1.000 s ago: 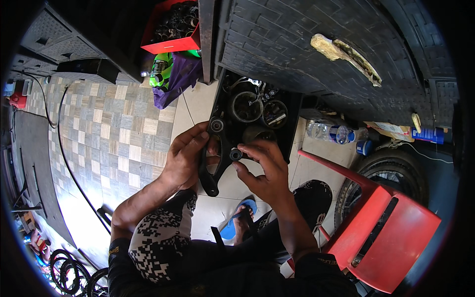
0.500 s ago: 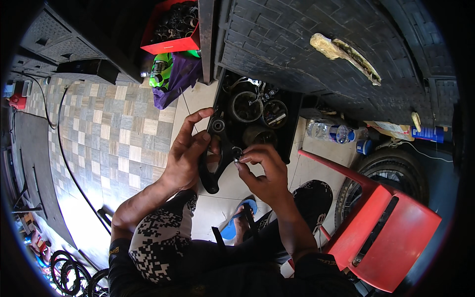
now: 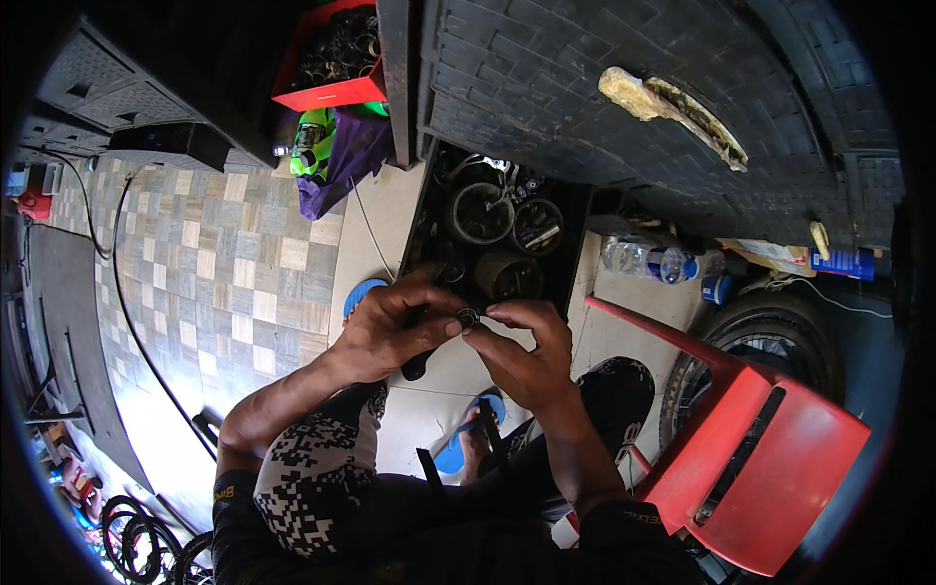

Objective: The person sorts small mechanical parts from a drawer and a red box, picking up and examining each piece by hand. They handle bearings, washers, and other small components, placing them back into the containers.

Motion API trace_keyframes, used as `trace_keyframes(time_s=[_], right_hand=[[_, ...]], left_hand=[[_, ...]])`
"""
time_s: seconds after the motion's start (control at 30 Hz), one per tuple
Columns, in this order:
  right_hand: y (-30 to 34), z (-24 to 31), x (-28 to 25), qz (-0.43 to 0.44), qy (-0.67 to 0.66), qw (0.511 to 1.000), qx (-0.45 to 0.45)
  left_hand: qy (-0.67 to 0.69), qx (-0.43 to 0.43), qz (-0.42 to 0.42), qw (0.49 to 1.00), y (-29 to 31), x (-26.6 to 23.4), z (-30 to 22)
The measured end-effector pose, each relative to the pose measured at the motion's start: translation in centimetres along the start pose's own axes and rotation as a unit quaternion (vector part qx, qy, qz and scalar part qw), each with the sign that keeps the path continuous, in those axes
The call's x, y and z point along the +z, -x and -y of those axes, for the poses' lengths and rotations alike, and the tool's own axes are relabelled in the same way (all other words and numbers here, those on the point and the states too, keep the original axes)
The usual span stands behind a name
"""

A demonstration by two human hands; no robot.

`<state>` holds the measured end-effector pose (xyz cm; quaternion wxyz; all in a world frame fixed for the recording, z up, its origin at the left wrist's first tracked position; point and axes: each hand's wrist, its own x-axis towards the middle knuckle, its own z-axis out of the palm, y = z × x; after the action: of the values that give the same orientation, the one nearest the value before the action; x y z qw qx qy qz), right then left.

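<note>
My left hand (image 3: 385, 336) is closed round a black bicycle suspension link (image 3: 416, 366), whose lower arm sticks out beneath the palm; the fingers cover most of the rest. A small dark ring (image 3: 469, 317), like a bearing, shows between the two hands. My left thumb and forefinger reach its left side. From the right, my right hand (image 3: 531, 356) pinches at the ring with thumb and forefinger. Whether the ring is loose or seated in the link's end I cannot tell. Both hands are over the near edge of a black tray (image 3: 577, 244).
In the tray stand round tubs (image 3: 481, 214) of small parts. A red box (image 3: 327, 95) of parts and a purple bag (image 3: 336, 180) are at the upper left. Clear bottles (image 3: 643, 259), a bicycle wheel (image 3: 682, 375) and a red plastic chair (image 3: 780, 468) are on the right.
My left hand has moved down and right, turning the link so its upper bearing end is hidden. Its thumb and forefinger now meet the right hand at the ring.
</note>
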<state>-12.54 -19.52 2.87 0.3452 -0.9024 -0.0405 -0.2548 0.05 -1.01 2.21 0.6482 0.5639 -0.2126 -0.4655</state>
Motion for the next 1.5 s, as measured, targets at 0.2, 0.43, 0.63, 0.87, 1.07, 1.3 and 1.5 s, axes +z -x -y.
trace_keyframes(time_s=[0.2,0.43,0.63,0.87,1.07,1.3,1.5], right_hand=[[-0.4,0.6,-0.3,0.017,-0.145,0.974,0.174],[-0.9,0.5,-0.3,0.046,-0.153,0.968,0.196],[-0.6,0.3,0.4,0.058,-0.149,0.979,0.13],[-1.1,0.2,1.0,0.106,-0.166,0.971,0.137],[-0.2,0.2,0.9,0.102,-0.146,0.973,0.15],[-0.3,-0.3,0.4,0.121,-0.151,0.97,0.149],[-0.8,-0.6,0.1,0.125,-0.099,0.984,0.078]], left_hand=[[0.059,-0.033,-0.035,0.997,-0.4,-0.1,0.7],[0.071,-0.107,-0.053,0.99,-0.2,-0.2,0.8],[0.12,-0.097,-0.06,0.986,-0.2,-0.2,1.3],[0.163,-0.101,-0.055,0.98,-0.2,0.5,2.1],[0.123,-0.123,-0.064,0.983,0.0,-0.1,2.2],[0.087,-0.124,-0.022,0.988,-0.1,-0.4,1.9],[0.126,-0.121,-0.006,0.985,0.1,-0.1,1.6]])
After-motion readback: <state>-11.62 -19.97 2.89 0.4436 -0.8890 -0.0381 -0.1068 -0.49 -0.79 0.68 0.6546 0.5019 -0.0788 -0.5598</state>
